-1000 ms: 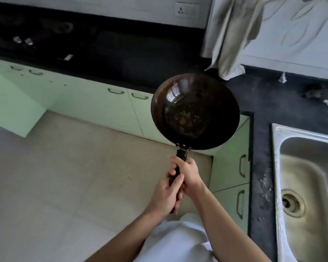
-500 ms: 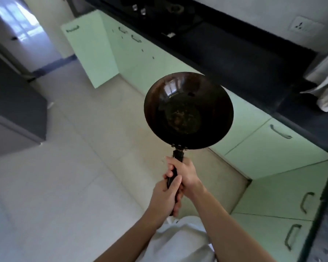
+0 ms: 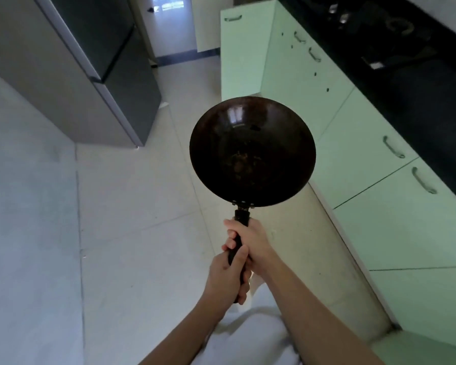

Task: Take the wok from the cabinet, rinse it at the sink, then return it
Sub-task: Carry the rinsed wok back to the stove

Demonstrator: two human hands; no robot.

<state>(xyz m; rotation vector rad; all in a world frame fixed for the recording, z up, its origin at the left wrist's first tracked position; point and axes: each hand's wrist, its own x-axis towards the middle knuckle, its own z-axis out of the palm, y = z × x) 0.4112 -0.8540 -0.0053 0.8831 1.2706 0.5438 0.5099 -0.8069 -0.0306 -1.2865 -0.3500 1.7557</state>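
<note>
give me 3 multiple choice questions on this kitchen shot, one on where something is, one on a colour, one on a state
1. Where is the wok?
A) held out over the floor
B) in a sink
C) on a shelf

2. What colour are the cabinet doors?
A) red
B) pale green
C) brown

3. How is the wok's handle held?
A) it lies loose
B) by one hand only
C) by both hands

Answers:
1 A, floor tiles show beneath it.
2 B, the doors under the dark counter are pale green.
3 C, the left hand and right hand both wrap the handle.
</note>
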